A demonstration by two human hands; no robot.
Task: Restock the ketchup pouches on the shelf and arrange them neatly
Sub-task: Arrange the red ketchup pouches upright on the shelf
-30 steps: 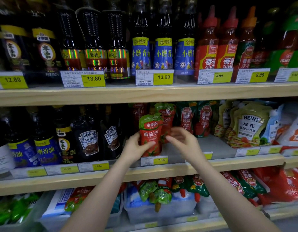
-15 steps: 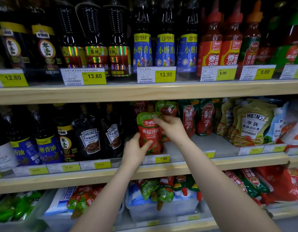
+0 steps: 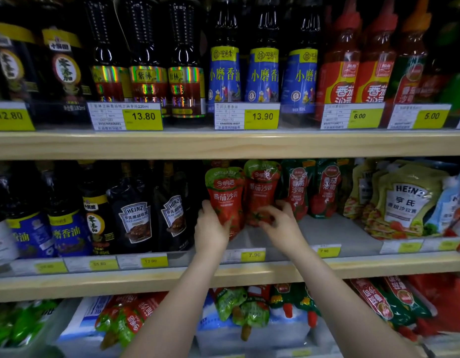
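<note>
Two red-and-green ketchup pouches stand upright side by side on the middle shelf (image 3: 337, 228). My left hand (image 3: 211, 228) grips the lower left edge of the front pouch (image 3: 225, 195). My right hand (image 3: 280, 223) holds the base of the second pouch (image 3: 261, 187), with the fingers curled around its bottom. More ketchup pouches (image 3: 311, 189) of another brand stand to the right, further back.
Dark sauce bottles (image 3: 136, 215) crowd the shelf just left of my left hand. Heinz salad-dressing pouches (image 3: 404, 200) fill the right side. Tall bottles line the upper shelf (image 3: 223, 143). Bins with loose pouches (image 3: 247, 308) sit on the shelf below.
My right hand dropped from the top of the front pouch to the base of the second pouch beside it. My left hand stayed on the front pouch. The camera moved closer.
</note>
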